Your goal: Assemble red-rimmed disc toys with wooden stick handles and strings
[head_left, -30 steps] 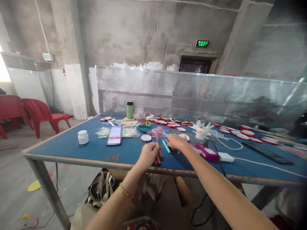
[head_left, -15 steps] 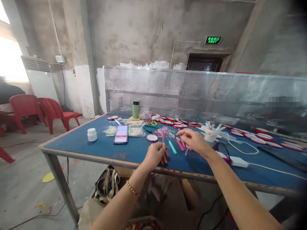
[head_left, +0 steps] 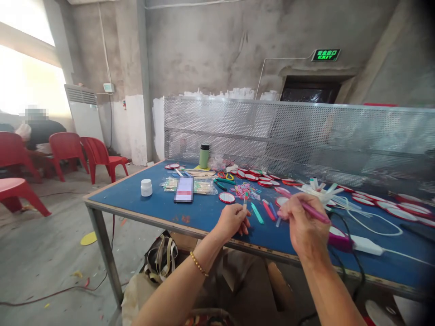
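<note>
With the left hand (head_left: 233,220) pinched on an upright stick (head_left: 245,200) and the right hand (head_left: 302,224) closed around a pink pen (head_left: 314,213) over the tabletop's (head_left: 136,197) near edge, a slipped grip could likely drop either one to the floor.

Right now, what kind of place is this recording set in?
Probably a small craft workshop in a bare industrial building: raw concrete walls with a lit exit sign, a blue worktable strewn with red-rimmed discs, and red plastic chairs on the concrete floor.
</note>
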A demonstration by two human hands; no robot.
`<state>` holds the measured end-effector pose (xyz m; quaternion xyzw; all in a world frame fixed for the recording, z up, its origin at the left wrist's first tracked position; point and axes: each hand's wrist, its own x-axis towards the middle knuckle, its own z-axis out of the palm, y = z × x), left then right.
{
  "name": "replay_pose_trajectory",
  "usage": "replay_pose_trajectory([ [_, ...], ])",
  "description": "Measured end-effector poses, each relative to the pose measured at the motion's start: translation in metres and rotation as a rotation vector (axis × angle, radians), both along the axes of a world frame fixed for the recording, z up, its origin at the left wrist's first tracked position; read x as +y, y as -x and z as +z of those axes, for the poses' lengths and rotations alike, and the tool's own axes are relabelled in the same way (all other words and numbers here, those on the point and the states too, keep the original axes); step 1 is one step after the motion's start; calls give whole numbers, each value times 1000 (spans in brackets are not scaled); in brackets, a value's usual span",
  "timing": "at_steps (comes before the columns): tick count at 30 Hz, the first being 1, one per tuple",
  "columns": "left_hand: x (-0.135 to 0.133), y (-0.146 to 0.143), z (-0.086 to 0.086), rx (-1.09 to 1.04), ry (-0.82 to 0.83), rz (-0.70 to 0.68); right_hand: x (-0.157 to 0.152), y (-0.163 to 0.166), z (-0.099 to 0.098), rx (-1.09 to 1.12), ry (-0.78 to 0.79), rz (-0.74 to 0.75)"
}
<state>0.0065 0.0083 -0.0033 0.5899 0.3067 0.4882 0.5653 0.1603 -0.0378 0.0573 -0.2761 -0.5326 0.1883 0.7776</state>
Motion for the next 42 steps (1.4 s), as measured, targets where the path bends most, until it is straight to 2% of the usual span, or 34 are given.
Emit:
replay_pose_trajectory([
  [2,-1,1,2,-16,14,0,1,9,-2,48,18,-23],
  [5,-3,4,3,-51,41,-13,5,15,-6,113,80,17],
  [9,-7,9,2,-81,49,-69,8,14,-14,61,128,112],
  [14,-12,10,0,-59,4,-56,11,21,-18,21,135,88],
  [20,-11,9,-1,-44,-37,13,23,41,-23,-50,130,20],
  [26,-6,7,-2,-60,-12,27,34,42,-33,-83,111,-2],
  [32,-5,7,0,-90,29,-22,27,41,-33,-295,113,-143],
  [36,-6,8,0,-125,25,-48,22,43,-38,-312,92,-189],
  [42,-7,7,-2,-127,-66,24,16,45,-42,-469,18,-287],
])
